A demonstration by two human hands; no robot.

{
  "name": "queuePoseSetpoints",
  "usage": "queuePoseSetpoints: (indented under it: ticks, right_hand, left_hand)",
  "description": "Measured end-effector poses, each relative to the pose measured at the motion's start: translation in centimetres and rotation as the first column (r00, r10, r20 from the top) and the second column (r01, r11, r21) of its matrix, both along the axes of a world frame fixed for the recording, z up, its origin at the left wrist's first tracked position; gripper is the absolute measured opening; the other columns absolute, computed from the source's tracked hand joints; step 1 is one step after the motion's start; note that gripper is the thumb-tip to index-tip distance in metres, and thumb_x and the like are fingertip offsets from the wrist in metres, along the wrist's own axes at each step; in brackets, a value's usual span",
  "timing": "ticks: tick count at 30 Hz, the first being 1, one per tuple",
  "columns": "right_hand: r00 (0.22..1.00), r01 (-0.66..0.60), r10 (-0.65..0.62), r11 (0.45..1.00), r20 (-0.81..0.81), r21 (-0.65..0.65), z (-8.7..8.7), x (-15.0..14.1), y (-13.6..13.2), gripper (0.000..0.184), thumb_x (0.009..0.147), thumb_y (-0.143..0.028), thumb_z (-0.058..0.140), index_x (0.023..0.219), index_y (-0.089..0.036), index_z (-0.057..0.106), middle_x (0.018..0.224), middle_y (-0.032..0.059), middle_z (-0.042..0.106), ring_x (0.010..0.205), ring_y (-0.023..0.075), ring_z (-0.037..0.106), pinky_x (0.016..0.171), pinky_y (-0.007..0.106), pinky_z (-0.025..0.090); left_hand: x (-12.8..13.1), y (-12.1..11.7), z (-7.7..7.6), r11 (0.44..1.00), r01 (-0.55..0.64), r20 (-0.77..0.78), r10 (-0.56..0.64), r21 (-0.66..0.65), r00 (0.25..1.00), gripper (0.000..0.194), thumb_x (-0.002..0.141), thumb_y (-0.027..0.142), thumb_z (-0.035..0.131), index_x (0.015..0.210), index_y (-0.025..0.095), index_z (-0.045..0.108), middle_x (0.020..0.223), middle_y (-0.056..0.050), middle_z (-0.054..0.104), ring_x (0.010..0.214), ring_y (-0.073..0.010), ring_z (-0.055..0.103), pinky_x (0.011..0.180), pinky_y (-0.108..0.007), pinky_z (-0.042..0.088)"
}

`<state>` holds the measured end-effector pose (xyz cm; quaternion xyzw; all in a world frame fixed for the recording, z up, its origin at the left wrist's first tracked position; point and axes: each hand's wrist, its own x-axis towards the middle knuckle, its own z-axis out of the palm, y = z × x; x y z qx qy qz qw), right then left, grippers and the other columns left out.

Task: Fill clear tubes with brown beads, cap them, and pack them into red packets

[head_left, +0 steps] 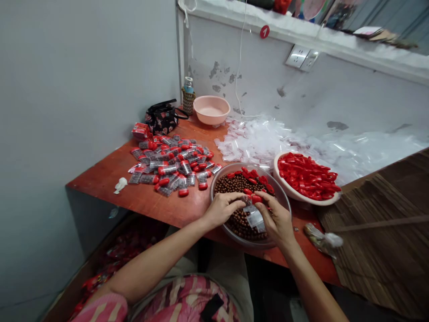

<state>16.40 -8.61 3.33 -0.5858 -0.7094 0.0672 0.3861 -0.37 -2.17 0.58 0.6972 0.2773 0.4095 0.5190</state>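
A metal bowl [281, 193] full of small brown beads [234, 183] sits at the table's near edge, with a few red caps on the beads. My left hand [223, 208] rests curled on the beads, its fingers closed around some of them. My right hand [276, 219] is over the bowl and pinches a small clear plastic bag [255, 218] together with a red cap [256, 199]. The two hands nearly touch at the fingertips.
A white bowl of red caps [306, 175] stands right of the metal bowl. A pile of filled, capped packets [172, 163] lies to the left. Empty clear bags [254, 141] cover the back. A pink basin [212, 109], a black pouch [161, 118] and stacked cardboard [385, 223] surround them.
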Motion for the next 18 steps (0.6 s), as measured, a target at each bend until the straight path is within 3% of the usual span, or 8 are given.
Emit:
queuePoseSetpoints:
  ticks: [7, 15, 18]
  right_hand:
    - [0.973, -0.086, 0.062, 0.991, 0.222, 0.103, -0.9, -1.0, 0.1, 0.028, 0.087, -0.019, 0.042, 0.114, -0.018, 0.05, 0.105, 0.0085, 0.062, 0.097, 0.019, 0.059, 0.086, 0.033, 0.047]
    - [0.875, -0.021, -0.087, 0.976, 0.476, 0.215, -1.6, -2.2, -0.5, 0.03, 0.086, -0.013, 0.04, 0.114, -0.013, 0.05, 0.099, 0.0132, 0.065, 0.086, 0.0216, 0.063, 0.076, 0.033, 0.051]
    - [0.863, -0.071, -0.044, 0.976, 0.503, 0.206, -1.4, -2.1, -0.6, 0.031, 0.085, -0.011, 0.04, 0.114, -0.012, 0.05, 0.098, 0.0132, 0.066, 0.084, 0.0211, 0.064, 0.074, 0.032, 0.052]
  left_hand:
    - [0.0, -0.6, -0.2, 0.997, -0.031, 0.03, 0.029, 0.077, 0.999, 0.025, 0.08, 0.024, 0.053, 0.101, 0.02, 0.065, 0.102, -0.003, 0.067, 0.093, -0.0164, 0.061, 0.087, -0.026, 0.044]
    - [-0.1, -1.1, -0.6, 0.985, -0.079, -0.01, 0.082, 0.154, 0.997, 0.024, 0.082, 0.025, 0.051, 0.102, 0.022, 0.065, 0.1, -0.003, 0.068, 0.089, -0.016, 0.063, 0.083, -0.027, 0.047]
    - [-0.2, -1.1, -0.7, 0.979, -0.073, -0.008, 0.076, 0.192, 0.997, 0.024, 0.082, 0.025, 0.051, 0.1, 0.02, 0.066, 0.098, -0.004, 0.068, 0.088, -0.0157, 0.063, 0.081, -0.026, 0.048]
